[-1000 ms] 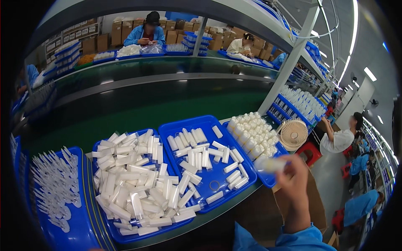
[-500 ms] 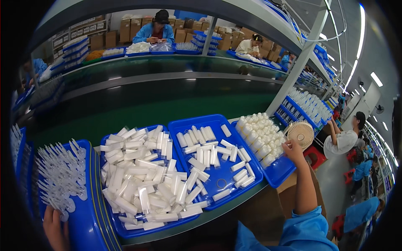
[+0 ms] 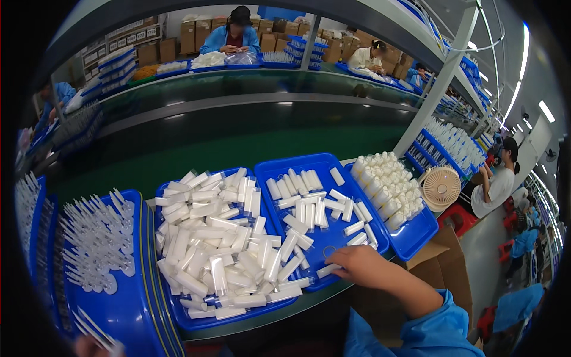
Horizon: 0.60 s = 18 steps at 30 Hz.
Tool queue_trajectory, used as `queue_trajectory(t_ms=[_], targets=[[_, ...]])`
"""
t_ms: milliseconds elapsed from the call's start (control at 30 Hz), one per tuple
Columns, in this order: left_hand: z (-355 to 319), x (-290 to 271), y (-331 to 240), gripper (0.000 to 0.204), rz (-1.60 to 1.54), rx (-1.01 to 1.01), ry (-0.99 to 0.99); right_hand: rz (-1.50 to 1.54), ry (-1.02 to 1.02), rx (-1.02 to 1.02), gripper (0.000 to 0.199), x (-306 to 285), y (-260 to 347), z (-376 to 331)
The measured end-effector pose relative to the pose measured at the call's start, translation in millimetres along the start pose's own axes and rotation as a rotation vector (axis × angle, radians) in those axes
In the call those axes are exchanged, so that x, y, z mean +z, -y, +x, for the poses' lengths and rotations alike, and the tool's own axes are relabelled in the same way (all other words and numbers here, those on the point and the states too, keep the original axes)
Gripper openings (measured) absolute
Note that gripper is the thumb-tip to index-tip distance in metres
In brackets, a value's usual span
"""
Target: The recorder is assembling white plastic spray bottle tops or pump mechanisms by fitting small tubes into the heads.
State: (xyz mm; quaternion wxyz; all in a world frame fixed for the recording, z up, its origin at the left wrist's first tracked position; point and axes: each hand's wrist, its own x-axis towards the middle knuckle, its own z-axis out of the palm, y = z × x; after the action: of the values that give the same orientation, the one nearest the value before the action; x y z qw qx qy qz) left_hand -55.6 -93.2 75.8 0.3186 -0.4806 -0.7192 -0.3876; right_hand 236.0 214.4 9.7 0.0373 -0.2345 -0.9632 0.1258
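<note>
At the lower left edge, my left hand is closed on a few thin white sticks, mostly cut off by the frame. Beside it stands a blue tray with upright white sticks on clear round bases. My right hand reaches over the near edge of the middle blue tray, its fingertips closed at the end of a white tube. A thin ring lies just beyond that tube. More white tubes lie farther back in the same tray.
A blue tray heaped with clear-wrapped white pieces sits left of centre. At right are a tray of white capped pieces, a beige fan and a cardboard box. A metal post rises behind; co-workers sit across the green belt.
My right hand has moved left from the tray of capped pieces to the tube in the middle tray. My left hand has drawn back toward me, with sticks in it. The view has shifted slightly.
</note>
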Motion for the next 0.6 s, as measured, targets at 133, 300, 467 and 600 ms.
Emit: queue_trajectory(t_ms=[133, 300, 467, 600], targets=[[-51, 28, -33, 0.02, -0.969, -0.243, -0.019, -0.106, -0.021, -0.107, 0.027, 12, -4, 28], [-74, 74, -74, 0.025, -1.324, -0.509, 0.506, 0.049, -0.304, -0.067, 0.027, 8, 15, 34], [-66, 109, -94, 0.01, -1.42, -0.354, 0.569, 1.289, -0.254, 0.25, 0.036, 9, 56, 13], [-65, 118, -101, 0.009, -1.403, -0.294, 0.536, 1.863, -0.058, 0.261, 0.043, 15, 64, 10]])
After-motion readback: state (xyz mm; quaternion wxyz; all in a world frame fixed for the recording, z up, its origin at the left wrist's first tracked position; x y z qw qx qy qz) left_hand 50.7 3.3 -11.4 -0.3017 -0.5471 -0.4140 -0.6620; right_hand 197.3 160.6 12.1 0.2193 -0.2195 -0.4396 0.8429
